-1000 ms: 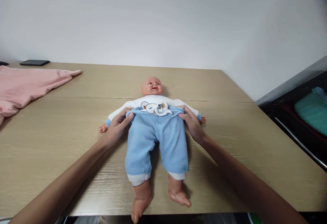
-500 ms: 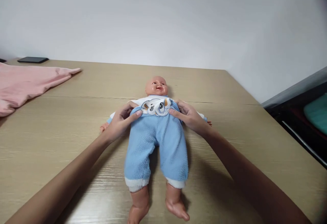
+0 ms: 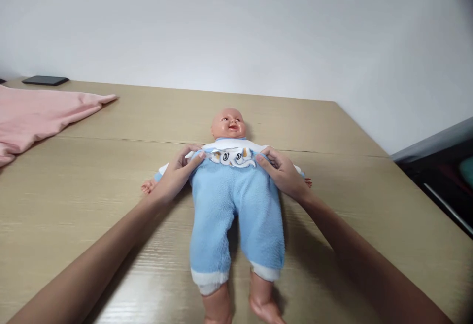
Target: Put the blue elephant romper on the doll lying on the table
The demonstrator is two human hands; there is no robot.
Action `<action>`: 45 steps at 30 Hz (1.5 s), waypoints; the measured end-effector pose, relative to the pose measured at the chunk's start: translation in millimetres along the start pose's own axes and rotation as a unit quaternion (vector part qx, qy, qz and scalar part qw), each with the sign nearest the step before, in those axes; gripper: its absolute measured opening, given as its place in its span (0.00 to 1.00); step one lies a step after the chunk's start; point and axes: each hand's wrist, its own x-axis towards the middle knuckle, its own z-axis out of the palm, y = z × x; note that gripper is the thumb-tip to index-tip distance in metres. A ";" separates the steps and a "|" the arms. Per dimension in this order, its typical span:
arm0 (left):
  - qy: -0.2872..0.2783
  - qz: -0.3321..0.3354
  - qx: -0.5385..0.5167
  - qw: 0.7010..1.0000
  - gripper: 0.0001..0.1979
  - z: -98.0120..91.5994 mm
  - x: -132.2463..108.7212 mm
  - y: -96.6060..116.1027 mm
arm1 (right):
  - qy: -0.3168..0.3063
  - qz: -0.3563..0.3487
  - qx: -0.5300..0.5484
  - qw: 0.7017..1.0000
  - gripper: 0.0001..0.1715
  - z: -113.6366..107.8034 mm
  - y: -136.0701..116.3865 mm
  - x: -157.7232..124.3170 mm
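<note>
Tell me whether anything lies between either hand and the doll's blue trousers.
Nothing visible does. The left hand and right hand both pinch the waistband of the blue trousers, one at each side of the doll.

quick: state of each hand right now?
Left hand: closed, pinching the waistband of the blue trousers on the doll.
Right hand: closed, pinching the same waistband on the other side.

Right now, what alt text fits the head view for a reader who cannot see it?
The left hand and right hand pinch the waistband of blue trousers on a baby doll lying face up on a wooden table. A pink cloth and a dark phone lie at the far left.
</note>
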 end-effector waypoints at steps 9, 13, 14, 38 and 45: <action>0.096 0.117 -0.116 0.982 0.18 5.2 -9.2 -24.8 | 0.164 -0.042 -0.126 0.978 0.13 14.8 -11.6 -12.3; 0.132 0.159 -0.102 0.973 0.20 12.3 -11.4 -30.0 | 0.135 -0.167 -0.236 0.948 0.04 24.1 -53.9 7.2; 0.147 0.175 -0.087 0.970 0.19 14.3 -12.7 -30.5 | 0.103 -0.193 -0.245 0.945 0.05 29.6 -65.6 19.3; 0.177 0.258 0.092 0.945 0.09 11.8 -28.5 19.6 | -0.396 -0.176 -0.200 0.879 0.14 58.1 -79.8 154.5; 0.129 0.190 -0.002 0.973 0.14 4.4 -28.7 29.5 | -0.320 -0.169 -0.151 0.920 0.16 48.0 -59.2 157.4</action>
